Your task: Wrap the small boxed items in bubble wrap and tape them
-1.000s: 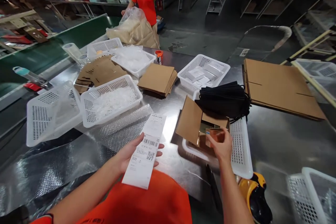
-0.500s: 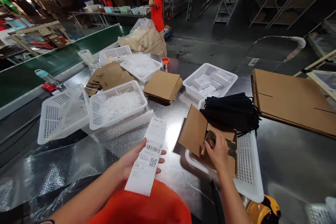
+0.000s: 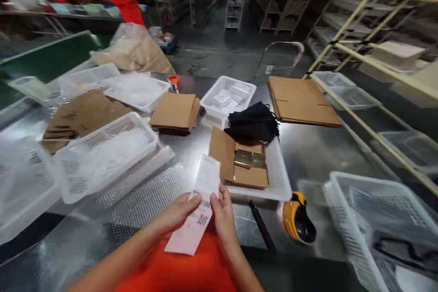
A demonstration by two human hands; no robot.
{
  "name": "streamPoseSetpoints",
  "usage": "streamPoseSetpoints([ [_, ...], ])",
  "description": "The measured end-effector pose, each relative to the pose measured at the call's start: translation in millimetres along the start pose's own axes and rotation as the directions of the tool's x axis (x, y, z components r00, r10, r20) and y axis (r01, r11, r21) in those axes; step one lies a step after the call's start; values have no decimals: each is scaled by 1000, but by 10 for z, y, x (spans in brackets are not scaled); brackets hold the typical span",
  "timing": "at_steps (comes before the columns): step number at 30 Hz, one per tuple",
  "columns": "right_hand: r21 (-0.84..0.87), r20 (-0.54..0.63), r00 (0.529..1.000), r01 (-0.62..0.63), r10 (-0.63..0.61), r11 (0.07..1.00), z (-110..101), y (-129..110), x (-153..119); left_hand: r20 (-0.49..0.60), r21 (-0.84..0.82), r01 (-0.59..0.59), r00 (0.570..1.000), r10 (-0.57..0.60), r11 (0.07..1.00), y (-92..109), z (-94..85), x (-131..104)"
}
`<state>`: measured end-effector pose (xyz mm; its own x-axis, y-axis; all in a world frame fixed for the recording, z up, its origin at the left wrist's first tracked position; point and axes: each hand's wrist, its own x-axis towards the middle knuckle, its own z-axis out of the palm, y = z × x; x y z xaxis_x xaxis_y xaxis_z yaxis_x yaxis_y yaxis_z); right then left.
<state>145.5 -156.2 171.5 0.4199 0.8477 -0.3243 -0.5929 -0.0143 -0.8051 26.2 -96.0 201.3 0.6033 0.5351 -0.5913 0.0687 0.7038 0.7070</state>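
A long white printed label slip (image 3: 194,232) with a barcode and QR code is held up in front of me. My left hand (image 3: 181,212) grips its left edge, thumb on top. On the opposite edge, my right hand (image 3: 222,214) pinches the same slip. Just beyond sits an open cardboard box (image 3: 221,150) with shiny gold boxes (image 3: 243,158) inside it. That cardboard box rests in a white perforated basket (image 3: 282,171), beside a stack of black fabric bags (image 3: 253,123).
Bubble wrap (image 3: 150,196) and a white basket of shredded filler (image 3: 106,150) lie to the left. Flat cardboard (image 3: 301,100) is at the back right. A yellow tape dispenser (image 3: 297,219), black pen-like tool (image 3: 262,226) and white crate (image 3: 379,223) are on the right.
My right hand has left the gold boxes in the cardboard box and now holds the slip together with my left hand. The view has turned to the right.
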Motion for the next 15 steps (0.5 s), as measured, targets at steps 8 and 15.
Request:
streamPoseSetpoints([
  [8,-563,-6,942,274,-336,780,-151,-97,-320,-22,691,-371,847,531,621,161,5,-1],
  [15,-547,39,943,296,-329,783,-798,-469,-169,12,787,-403,767,641,467,-96,-88,44],
])
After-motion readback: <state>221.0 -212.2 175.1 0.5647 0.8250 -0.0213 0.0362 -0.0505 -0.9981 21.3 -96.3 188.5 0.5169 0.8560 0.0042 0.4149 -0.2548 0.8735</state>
